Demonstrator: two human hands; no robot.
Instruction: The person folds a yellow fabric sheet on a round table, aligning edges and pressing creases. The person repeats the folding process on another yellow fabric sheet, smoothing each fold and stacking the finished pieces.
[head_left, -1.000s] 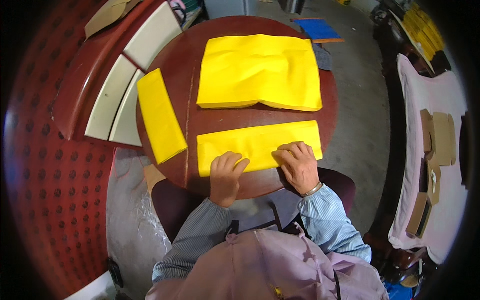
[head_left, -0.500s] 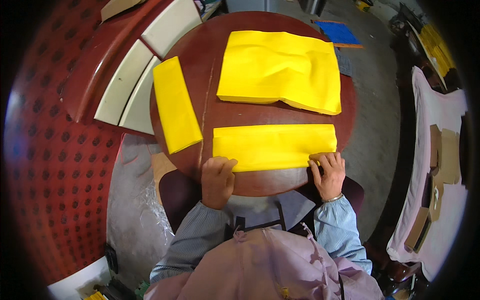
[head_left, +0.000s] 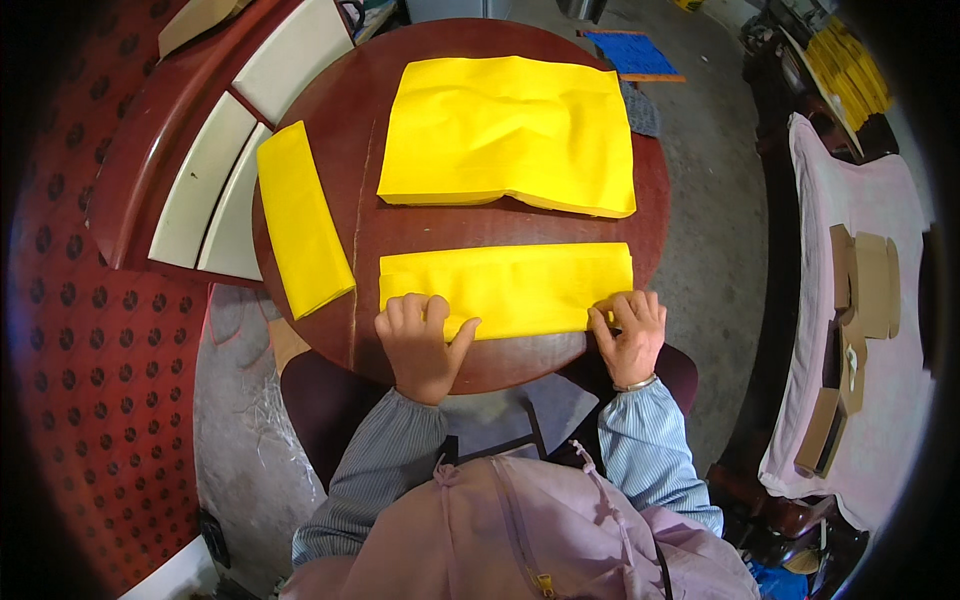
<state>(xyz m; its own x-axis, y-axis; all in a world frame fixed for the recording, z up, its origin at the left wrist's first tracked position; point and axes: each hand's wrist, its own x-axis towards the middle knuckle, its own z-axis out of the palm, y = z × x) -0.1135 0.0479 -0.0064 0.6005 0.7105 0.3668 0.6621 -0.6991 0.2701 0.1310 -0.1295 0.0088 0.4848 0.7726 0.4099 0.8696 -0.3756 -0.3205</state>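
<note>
A folded yellow cloth-like sheet [head_left: 505, 285] lies long side toward me near the table's front edge. My left hand [head_left: 418, 340] rests on its near left corner, fingers stretched over the sheet and thumb spread apart. At the near right corner, the thumb and bent fingers of my right hand [head_left: 630, 330] close on the sheet's edge. Beyond it lies a thick stack of wide yellow sheets [head_left: 510, 130], its top rumpled. To the left, a narrow folded yellow bundle [head_left: 303, 220] sits at a slant by the table's rim.
The round dark-red table [head_left: 460, 228] has a seam on its left side. Cream panels [head_left: 205, 180] border it at the left. A blue mat [head_left: 635, 55] lies on the floor beyond. Opened cardboard boxes [head_left: 870, 285] rest on a pink cover [head_left: 800, 400] at the right.
My left hand has moved up onto the sheet, its fingers now straighter and its thumb spread out. My right hand stays at the right corner. The whole view has shifted slightly.
</note>
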